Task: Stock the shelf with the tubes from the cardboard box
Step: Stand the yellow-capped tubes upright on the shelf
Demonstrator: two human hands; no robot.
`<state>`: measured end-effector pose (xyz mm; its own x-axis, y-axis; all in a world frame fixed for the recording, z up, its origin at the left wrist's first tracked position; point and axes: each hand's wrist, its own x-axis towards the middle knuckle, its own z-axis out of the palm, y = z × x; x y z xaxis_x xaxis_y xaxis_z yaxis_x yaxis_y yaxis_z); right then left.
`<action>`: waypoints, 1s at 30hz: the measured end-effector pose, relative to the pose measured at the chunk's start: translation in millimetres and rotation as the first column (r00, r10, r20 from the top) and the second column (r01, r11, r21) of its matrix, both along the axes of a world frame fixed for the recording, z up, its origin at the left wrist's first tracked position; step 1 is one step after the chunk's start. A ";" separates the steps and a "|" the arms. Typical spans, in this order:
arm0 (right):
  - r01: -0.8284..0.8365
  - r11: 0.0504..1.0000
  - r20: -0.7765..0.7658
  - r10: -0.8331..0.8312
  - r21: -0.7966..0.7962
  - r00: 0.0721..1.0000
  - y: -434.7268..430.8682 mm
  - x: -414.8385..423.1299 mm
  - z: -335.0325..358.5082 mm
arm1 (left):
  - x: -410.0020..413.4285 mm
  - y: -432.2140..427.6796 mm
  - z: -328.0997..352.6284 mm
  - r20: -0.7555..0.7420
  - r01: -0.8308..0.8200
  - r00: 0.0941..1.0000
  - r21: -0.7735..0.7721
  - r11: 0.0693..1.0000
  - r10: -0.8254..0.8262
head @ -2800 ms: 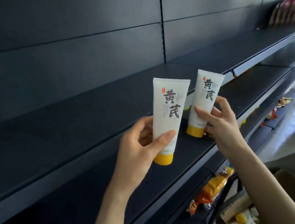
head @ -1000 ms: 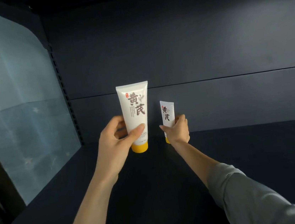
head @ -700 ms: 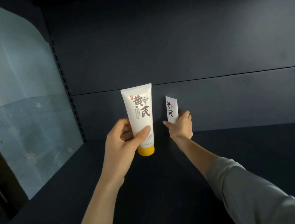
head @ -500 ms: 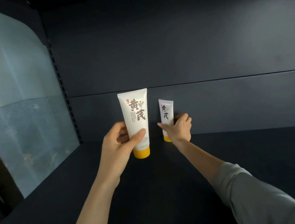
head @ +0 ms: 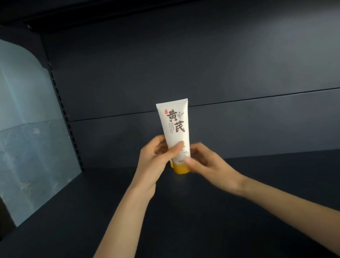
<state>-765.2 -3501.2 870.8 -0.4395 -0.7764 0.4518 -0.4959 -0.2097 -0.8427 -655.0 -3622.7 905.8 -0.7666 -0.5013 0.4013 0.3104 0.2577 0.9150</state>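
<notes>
A white tube point(head: 175, 124) with dark characters and a yellow cap stands upright, cap down, over the dark shelf board point(head: 197, 222) near its back. My left hand point(head: 156, 162) grips it from the left, thumb across the front. My right hand point(head: 210, 164) pinches its lower part from the right, thumb just above the cap. A sliver of a second yellow cap point(head: 172, 165) shows behind the tube; the rest of that second tube is hidden. The cardboard box is out of view.
The dark back panel point(head: 221, 69) closes the shelf behind the tube. A pale blue papered side wall point(head: 14, 126) and a slotted upright point(head: 62, 112) bound it on the left. Another shelf board hangs overhead.
My right hand has let go of the small-looking tube at the back and come forward to the tube in my left hand. That tube has moved right, in front of the rear one.
</notes>
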 end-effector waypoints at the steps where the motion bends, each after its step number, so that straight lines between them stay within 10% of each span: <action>1: -0.006 1.000 -0.008 0.006 -0.007 1.000 6.7 5.0 -2.9 | -2.1 5.0 1.1 -0.002 0.009 1.000 0.001 1.000 -0.009; 17: 0.077 0.995 0.096 -0.070 -0.067 0.993 27.5 -1.6 0.4 | 1.5 29.2 -9.9 0.065 -0.036 0.997 -0.221 0.975 0.052; 24: 0.329 0.944 0.081 -0.330 0.030 0.940 -6.6 -52.1 -5.9 | 38.3 -8.5 -35.8 0.140 -0.162 0.743 -0.911 0.379 0.654; 30: 0.510 0.851 0.065 -0.520 0.128 0.852 -41.0 -87.9 -24.0 | 67.1 -30.2 -55.3 0.243 -0.033 0.602 -0.944 0.328 0.760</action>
